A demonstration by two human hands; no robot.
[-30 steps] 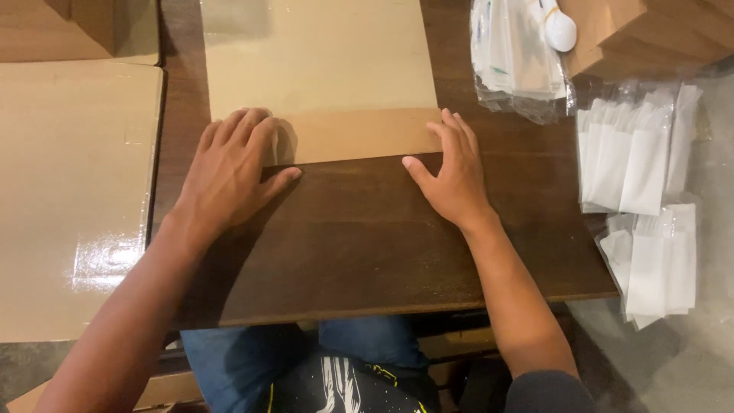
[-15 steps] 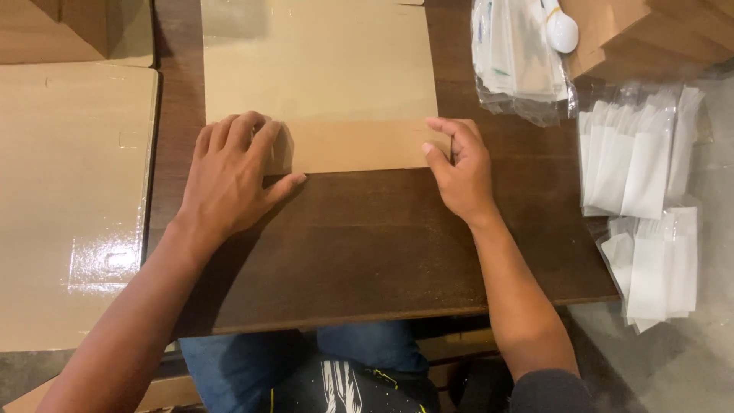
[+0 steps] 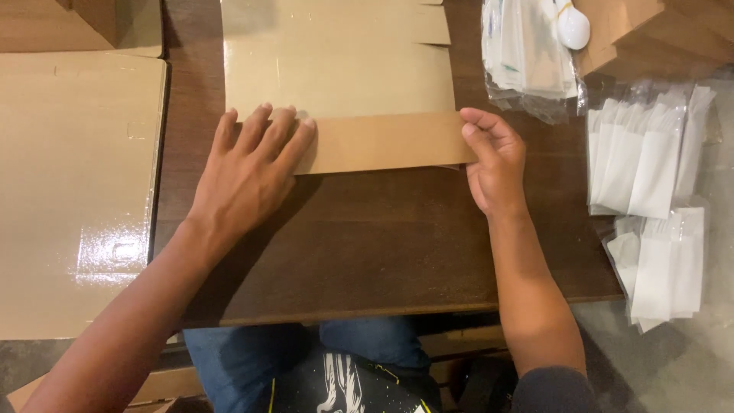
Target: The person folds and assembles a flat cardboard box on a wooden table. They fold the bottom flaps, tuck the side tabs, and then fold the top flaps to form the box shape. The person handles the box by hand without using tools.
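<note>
A flat cardboard box blank lies on the dark wooden table, glossy side up, with its near flap folded over toward the far side. My left hand lies flat with spread fingers on the left end of that folded flap. At the flap's right end, my right hand pinches the edge with thumb and fingers curled around it.
A large glossy cardboard sheet lies to the left. Clear bags of white packets lie at the right, one bundle hanging past the table edge. More plastic-wrapped packets and brown boxes sit at the far right.
Both hands slid away from me along the flap, pressing it farther over. My right hand went from lying flat on it to gripping its right end.
</note>
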